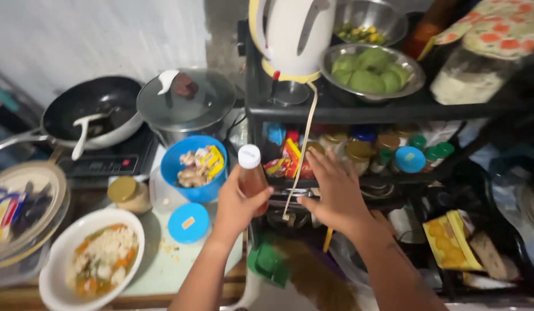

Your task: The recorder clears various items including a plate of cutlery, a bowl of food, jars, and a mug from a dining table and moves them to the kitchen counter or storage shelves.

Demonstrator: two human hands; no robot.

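Before the black rack, whose top shelf carries a white kettle and a steel bowl of green fruit, both hands work at the middle shelf. Heavy vessels sit on top, where their bulk is no obstacle; small lidded jars crowd the shelf below, within easy reach. Left of the rack, a black wok with a white spoon and a glass-lidded pot occupy the cooktop. A white bowl of mixed food stands on the counter nearer the camera, and a blue bowl of packets sits by the pot.

The left hand grips a bottle of orange liquid around its body, upright with the white cap on top, so nothing would spill. It is held just in front of the jar shelf. The right hand is spread flat, fingers extended, holding nothing, touching or just above the shelf edge among sachets; a pale cord hangs between the hands.
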